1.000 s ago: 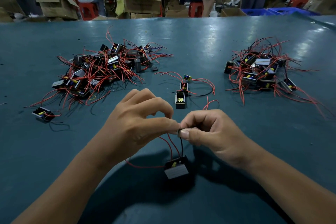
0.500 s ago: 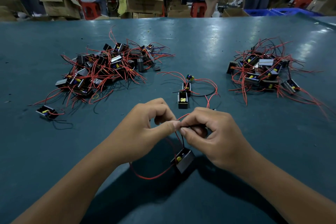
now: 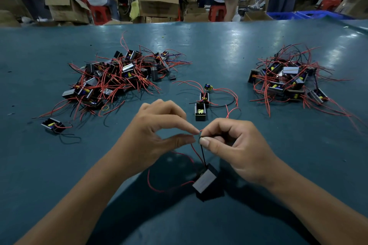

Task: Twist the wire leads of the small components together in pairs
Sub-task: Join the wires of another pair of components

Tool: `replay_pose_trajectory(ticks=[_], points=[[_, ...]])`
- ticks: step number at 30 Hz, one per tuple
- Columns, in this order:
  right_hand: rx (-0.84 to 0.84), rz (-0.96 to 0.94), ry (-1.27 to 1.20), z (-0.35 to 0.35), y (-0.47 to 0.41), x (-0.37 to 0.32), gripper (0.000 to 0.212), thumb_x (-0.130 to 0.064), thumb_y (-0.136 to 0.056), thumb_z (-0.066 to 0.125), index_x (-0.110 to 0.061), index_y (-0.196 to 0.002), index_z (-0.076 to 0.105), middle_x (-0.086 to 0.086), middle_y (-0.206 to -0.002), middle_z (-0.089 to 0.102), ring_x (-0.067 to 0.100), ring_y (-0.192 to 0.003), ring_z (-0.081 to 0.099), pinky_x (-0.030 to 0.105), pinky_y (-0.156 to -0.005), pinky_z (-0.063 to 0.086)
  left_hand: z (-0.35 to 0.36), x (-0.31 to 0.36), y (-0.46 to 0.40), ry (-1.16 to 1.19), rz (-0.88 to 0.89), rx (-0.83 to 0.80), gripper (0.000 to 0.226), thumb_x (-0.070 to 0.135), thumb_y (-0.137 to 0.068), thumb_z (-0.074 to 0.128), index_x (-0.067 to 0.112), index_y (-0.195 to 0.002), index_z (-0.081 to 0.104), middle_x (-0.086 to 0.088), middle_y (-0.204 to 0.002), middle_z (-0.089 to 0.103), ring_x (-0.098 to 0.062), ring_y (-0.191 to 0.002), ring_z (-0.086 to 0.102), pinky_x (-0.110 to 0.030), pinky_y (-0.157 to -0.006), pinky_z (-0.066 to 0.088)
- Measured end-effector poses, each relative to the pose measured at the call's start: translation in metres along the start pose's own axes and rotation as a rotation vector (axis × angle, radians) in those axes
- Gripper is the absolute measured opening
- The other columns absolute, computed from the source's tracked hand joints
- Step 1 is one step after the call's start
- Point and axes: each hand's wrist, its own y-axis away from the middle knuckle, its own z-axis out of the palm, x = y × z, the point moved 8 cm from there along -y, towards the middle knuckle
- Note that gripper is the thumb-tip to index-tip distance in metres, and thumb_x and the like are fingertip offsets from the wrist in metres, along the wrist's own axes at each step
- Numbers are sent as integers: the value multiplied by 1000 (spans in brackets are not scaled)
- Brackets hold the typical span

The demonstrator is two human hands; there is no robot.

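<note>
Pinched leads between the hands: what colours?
One red, one black lead, seen in the head view.

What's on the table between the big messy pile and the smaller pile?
In the head view, a small cluster of components with red and black leads lies between the left pile and right pile.

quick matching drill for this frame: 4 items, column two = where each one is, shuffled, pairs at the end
Items
1. big pile of components
2. smaller pile
3. lone component
4. component being worked

Places
A. hanging by its leads below both hands
B. far right of the table
C. far left of the table
D. by itself, near left, in front of the big pile

Pairs: 1-C, 2-B, 3-D, 4-A
</note>
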Motion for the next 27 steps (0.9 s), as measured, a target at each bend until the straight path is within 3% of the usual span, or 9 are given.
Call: replay_pose_trajectory(ticks=[7, 11, 15, 18, 24, 27], points=[[-144, 28, -122, 10, 2, -1, 4, -11, -83, 67, -14, -81, 67, -12, -59, 42, 4, -57, 33, 16, -55, 30, 1, 15, 0, -156, 201, 7, 12, 38, -88, 68, 30, -85, 76, 15, -89, 55, -8, -81, 49, -30, -79, 30], [-179, 54, -142, 12, 3, 1, 2, -11, -83, 67, -13, -82, 67, -9, -59, 40, 5, -57, 32, 16, -55, 30, 3, 15, -1, -193, 229, -44, 12, 39, -90, 66, 31, -86, 75, 14, -91, 55, -6, -83, 45, -28, -79, 29], [-190, 46, -76, 13, 5, 1, 5, -13, -83, 68, -16, -80, 66, 0, -62, 40, 4, -57, 34, 14, -54, 32, 10, 10, 0, -144, 174, -157, 4, 43, -92, 63, 39, -91, 65, 19, -96, 50, -1, -90, 44, -25, -82, 28], [-166, 5, 17, 11, 6, -2, 7, -18, -84, 69, -17, -78, 65, -7, -61, 41, 4, -57, 34, 17, -54, 32, 16, 7, 1, -92, 120, -222, 4, 45, -95, 57, 42, -94, 60, 22, -97, 49, 0, -93, 46, -24, -84, 28], [-63, -130, 179, 6, 5, -10, 3, -16, -84, 70, -17, -81, 69, -18, -61, 49, 2, -56, 41, 16, -56, 36, 24, -3, 6, 153, -53, -305, 11, 36, -101, 53, 35, -90, 56, 9, -93, 55, -18, -92, 54, -35, -88, 37], [1, -209, 305, 3, 6, -15, 2, -16, -84, 70, -15, -83, 71, -13, -63, 47, 4, -57, 43, 19, -57, 37, 32, -8, 8, 326, -177, -349, 13, 34, -99, 54, 31, -87, 59, 15, -86, 56, -8, -80, 52, -27, -76, 37]])
